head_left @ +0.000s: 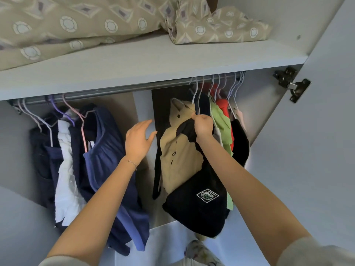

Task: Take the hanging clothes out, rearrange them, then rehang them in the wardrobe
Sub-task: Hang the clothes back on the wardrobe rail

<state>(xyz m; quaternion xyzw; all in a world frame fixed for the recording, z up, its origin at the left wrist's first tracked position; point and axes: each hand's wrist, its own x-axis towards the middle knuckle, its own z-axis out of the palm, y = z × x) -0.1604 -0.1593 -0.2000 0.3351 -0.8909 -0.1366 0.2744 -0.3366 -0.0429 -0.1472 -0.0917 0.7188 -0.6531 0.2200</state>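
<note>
Your right hand (pixel 204 125) is curled around the black shoulder fabric of the beige-and-black jacket (pixel 180 156), just below its white hanger (pixel 195 95), which is hooked on the rail (pixel 115 91). The jacket hangs at the left end of the right-hand cluster, touching a green garment (pixel 222 127) and a red one (pixel 223 104) behind it. Your left hand (pixel 138 139) is spread and holds nothing, in the gap between that cluster and the navy clothes (pixel 103 143) on the left. Patterned bedding (pixel 76 25) lies on the shelf (pixel 153 64) above.
</note>
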